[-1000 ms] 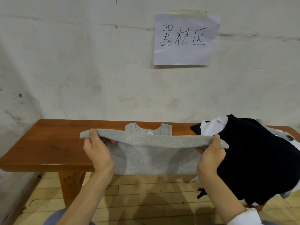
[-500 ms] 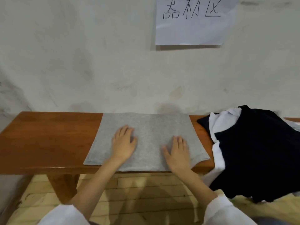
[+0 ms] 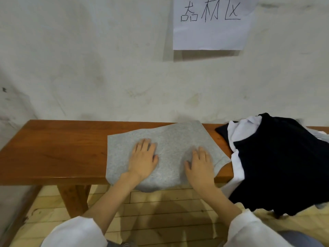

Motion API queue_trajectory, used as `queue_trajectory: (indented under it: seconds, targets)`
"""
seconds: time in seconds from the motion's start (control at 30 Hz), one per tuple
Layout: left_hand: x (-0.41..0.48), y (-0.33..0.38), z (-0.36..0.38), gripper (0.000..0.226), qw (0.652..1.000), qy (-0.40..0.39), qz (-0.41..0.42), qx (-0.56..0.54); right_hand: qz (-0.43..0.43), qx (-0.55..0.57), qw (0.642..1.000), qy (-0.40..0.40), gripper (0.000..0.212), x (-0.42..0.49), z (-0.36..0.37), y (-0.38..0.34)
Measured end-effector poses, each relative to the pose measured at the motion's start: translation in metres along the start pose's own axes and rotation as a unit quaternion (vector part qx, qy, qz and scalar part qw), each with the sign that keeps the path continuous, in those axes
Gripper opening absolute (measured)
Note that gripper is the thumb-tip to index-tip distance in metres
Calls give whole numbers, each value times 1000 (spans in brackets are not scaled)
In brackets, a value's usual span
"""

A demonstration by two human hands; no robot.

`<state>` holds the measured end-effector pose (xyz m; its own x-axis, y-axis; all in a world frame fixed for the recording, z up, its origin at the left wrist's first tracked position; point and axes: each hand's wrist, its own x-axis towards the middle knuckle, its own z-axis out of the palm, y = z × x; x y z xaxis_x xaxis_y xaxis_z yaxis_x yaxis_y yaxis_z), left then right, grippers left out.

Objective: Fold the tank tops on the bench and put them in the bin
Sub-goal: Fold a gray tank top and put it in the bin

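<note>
Top: a grey tank top [image 3: 170, 138], folded into a rough rectangle, lies flat on the tabletop [image 3: 53, 148], right of its middle. Its near edge sags a little over the front edge, and its far right corner reaches the back edge by the wall.
Left hand [image 3: 142, 157]: palm down on the left half of the top, fingers straight and slightly spread, pointing toward the wall.
Right hand [image 3: 200, 164]: palm down on the right half of the top, fingers straight and close together, thumb out to the left. The two hands lie apart, with bare grey cloth between them.
Pile: a black garment [image 3: 277, 161] lies over a white one [image 3: 239, 132] at the right end of the tabletop, just beside the top, and drapes over the front edge.
Sleeves [image 3: 76, 232]: white, pushed up the forearms.
Sign [image 3: 210, 36]: a white sheet with handwritten characters on the wall above the top, its upper edge cut off.
Floor [image 3: 160, 211]: pale boards under the tabletop.
</note>
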<state>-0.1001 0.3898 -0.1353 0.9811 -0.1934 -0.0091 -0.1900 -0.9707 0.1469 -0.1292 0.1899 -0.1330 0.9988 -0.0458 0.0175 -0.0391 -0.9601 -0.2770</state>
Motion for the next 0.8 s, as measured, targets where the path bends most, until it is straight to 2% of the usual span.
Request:
queue_trajectory:
  seconds: [0.07, 0.27, 0.4, 0.5, 0.6, 0.67, 0.73, 0.8]
  targets:
    - [0, -1, 3, 65, 1000, -15, 22, 8, 8, 12, 1000, 23, 51, -18, 1, -18]
    - [-16, 8, 3, 40, 994, 16, 3, 110, 14, -47, 999, 17, 49, -8, 8, -26]
    - [-29, 20, -10, 34, 993, 53, 16, 100, -85, -22, 995, -38, 47, 22, 8, -4]
    - [-23, 15, -4, 44, 995, 48, 63, 55, -156, 0, 986, -53, 47, 34, 7, 15]
    - [-20, 9, 7, 57, 998, 0, 67, -11, -129, -7, 990, -51, 60, 28, 10, 25]
    - [-24, 11, 12, 68, 998, -4, 66, -1, -109, 1, 992, -66, 86, 24, 12, 27]
    - [-27, 14, 8, 58, 997, 14, 77, 16, -116, -4, 991, -71, 108, 26, 13, 31]
    - [-21, 12, 5, 43, 995, 48, 82, -3, -134, -17, 987, -83, 107, 32, 13, 37]
